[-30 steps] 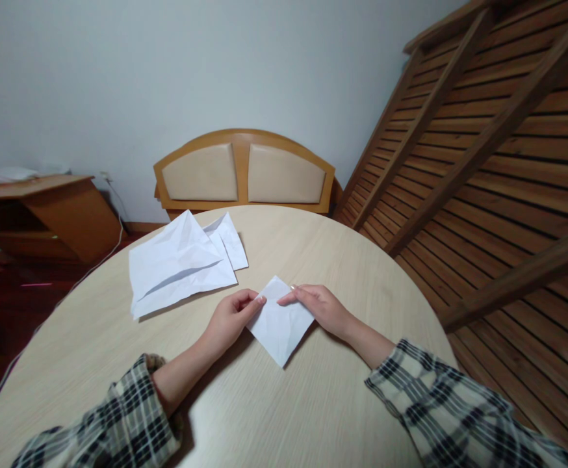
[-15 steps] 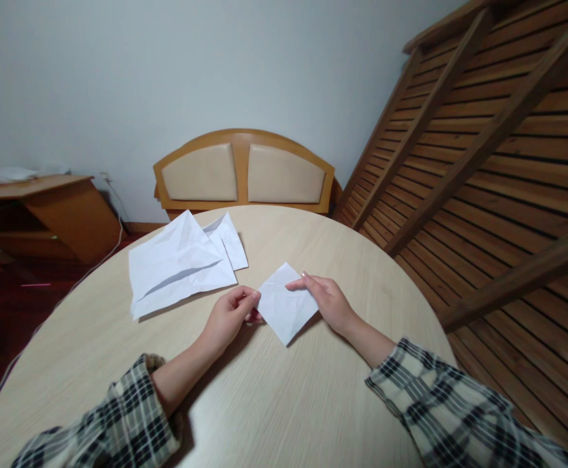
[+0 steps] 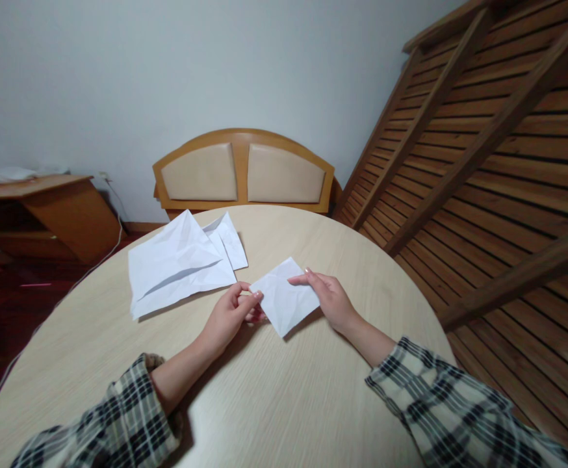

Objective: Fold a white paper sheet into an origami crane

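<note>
Pinching a small, flat square of folded white paper point(image 3: 286, 302) with both hands, just above the middle of the round, pale wood table point(image 3: 323, 390). Gripping the left corner with the left hand point(image 3: 229, 313), thumb on top and fingers below. Gripping the right side with the right hand point(image 3: 333, 304), thumb across the top; cannot tell much about the fingers underneath.

Looks like a step of holding and working the paper by its edges. Seems to call next for a soft, even pinch, so as not to bend the thin corners. Can see the far and near corners, free of fingers.

On the far left of the table, a big, creased, white paper shape with a pointed top point(image 3: 177, 257), beside a smaller folded white paper piece point(image 3: 236, 244). Very near the left hand there; cannot tell about touching. More room toward the table's right and near sides. Past the table's far edge, a curved, yellow-brown wooden headboard point(image 3: 243, 169); past the right edge, tall brown wood slats point(image 3: 459, 162).
</note>
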A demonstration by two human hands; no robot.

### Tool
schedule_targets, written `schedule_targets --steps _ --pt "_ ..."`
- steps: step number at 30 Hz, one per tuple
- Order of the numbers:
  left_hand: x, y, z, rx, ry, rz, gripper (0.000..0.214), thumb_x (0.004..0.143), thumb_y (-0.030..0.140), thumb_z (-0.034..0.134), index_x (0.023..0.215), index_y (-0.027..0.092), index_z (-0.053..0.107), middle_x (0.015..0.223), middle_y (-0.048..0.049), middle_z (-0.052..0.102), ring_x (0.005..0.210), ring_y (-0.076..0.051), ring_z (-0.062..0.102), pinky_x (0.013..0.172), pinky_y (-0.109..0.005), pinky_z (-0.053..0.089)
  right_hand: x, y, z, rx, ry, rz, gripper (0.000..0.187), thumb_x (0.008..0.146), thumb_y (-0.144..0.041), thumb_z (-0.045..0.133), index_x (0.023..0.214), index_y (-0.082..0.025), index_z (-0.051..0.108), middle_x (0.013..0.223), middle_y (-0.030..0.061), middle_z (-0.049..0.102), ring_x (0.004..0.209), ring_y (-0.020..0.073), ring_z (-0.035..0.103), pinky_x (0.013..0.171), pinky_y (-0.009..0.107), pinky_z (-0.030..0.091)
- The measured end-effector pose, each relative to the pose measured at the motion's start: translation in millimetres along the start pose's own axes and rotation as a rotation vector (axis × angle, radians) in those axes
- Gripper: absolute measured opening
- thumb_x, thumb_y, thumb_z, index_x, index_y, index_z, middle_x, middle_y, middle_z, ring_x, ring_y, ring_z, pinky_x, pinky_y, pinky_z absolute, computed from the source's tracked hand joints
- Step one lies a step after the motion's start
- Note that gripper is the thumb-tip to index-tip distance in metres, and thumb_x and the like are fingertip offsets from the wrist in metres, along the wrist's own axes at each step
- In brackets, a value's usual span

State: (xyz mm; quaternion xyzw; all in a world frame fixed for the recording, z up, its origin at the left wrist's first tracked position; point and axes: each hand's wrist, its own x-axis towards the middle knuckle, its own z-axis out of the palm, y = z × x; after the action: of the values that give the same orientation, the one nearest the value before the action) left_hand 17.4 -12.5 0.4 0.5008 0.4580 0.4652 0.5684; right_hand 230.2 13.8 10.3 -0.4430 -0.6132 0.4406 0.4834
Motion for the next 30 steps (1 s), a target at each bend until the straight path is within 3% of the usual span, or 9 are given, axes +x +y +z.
schedule_targets --steps 6,10,21,30 --pt "0.1 1.5 0.5 0.127 -0.157 0.057 0.036 0.077 0.051 0.068 0.074 0.016 0.058 0.061 0.0004 0.059 0.055 -0.011 0.051 0.057 -0.025 0.039 0.3 1.1 -0.7 0.036 0.015 0.01 0.048 0.091 -0.058 0.049 0.095 -0.02 0.079 0.101 0.008 0.076 0.091 0.0217 0.066 0.085 0.035 0.045" --pt "0.2 2.0 0.2 0.168 -0.173 0.074 0.034 0.077 0.049 0.065 0.071 0.016 0.061 0.06 0.0005 0.055 0.056 -0.012 0.047 0.057 -0.026 0.037 -0.5 1.0 -0.5 0.042 -0.028 0.004 0.047 0.092 -0.057 0.048 0.097 -0.022 0.078 0.102 0.0072 0.075 0.093 0.0211 0.065 0.087 0.035 0.045" --pt "1.1 0.5 -0.7 0.104 -0.025 0.056 0.035 0.073 0.05 0.069 0.072 0.016 0.061 0.064 -0.0009 0.06 0.058 -0.013 0.053 0.056 -0.025 0.041 0.3 2.7 0.1 0.067 -0.096 -0.066 0.046 0.092 -0.06 0.049 0.097 -0.024 0.077 0.11 0.0061 0.075 0.109 0.0231 0.064 0.105 0.044 0.038" --pt "-0.4 3.5 1.1 0.027 0.072 0.045 0.037 0.072 0.05 0.073 0.068 0.017 0.057 0.062 0.0009 0.059 0.058 -0.012 0.054 0.057 -0.023 0.044 1.8 5.6 -0.1 0.087 -0.111 -0.048 0.048 0.089 -0.064 0.052 0.095 -0.023 0.078 0.106 0.0084 0.076 0.103 0.0242 0.067 0.101 0.046 0.043"
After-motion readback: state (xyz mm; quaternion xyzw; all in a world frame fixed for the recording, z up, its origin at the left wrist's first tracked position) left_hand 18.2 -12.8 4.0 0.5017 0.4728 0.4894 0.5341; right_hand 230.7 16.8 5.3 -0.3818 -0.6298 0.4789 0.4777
